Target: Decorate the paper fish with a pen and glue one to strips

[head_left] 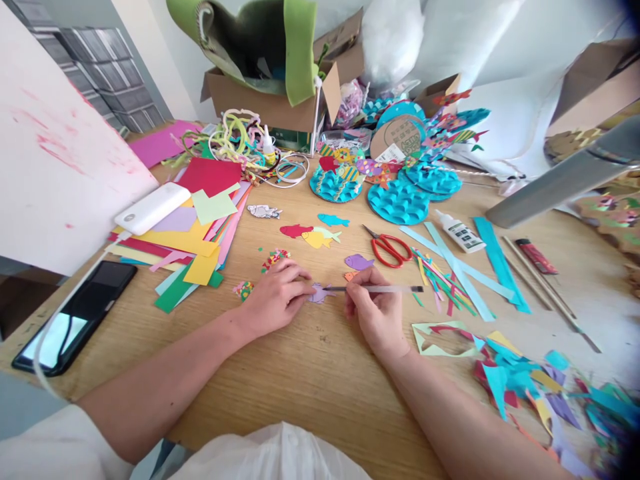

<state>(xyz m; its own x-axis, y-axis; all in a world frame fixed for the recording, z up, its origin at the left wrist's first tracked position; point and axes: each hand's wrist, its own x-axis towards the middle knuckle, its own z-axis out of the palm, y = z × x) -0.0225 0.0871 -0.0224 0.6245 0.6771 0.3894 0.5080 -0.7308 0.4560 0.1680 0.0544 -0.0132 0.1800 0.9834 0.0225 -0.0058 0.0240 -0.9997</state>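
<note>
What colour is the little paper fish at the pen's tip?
The paper fish is light purple; it shows best in the head view.

The right fingers (369, 276) partly hide an orange fish (349, 275), and paper scraps (520, 373) blur toward the lower right.

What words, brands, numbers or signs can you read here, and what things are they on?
None that I can read for sure.
White bottle: label print too small.
Round cardboard piece: green print too blurred.
White sticker on that cardboard: too small.
Red tube: print too small.
White power bank: grey mark too blurred.
</note>
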